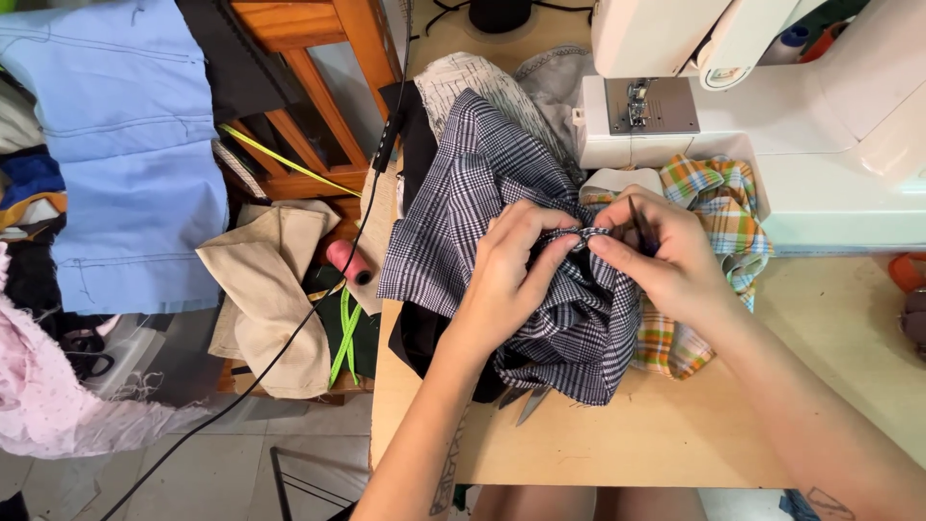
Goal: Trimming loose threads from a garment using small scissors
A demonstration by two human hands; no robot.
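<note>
Clearly, your left hand was pinched on a fold of the grey checked fabric, thumb and fingers clenched on the cloth just in front of the white sewing machine. Your right hand was closed round a thin dark tool — a seam ripper or small snips, too slim to tell which — with its tip at the same fold, touching the cloth between your fingertips. The checked fabric lay bunched on the wooden table, in front of the machine's needle plate, and overlapped an orange and green plaid cloth beside the machine's base.

The danger, as I judge it, was the tool point so near your left fingertips: a slip through a tight stitch could have nicked the thumb or cut the weave instead of the thread. A pair of scissors peeked out from under the bundle, well in front of the machine, and a tug could have dragged them off the table's near edge.

Room was tight — the machine closed off the far side, while bare table lay in front of the machine on your right. Left of the machine, a black cable ran down past a pink thread spool.
</note>
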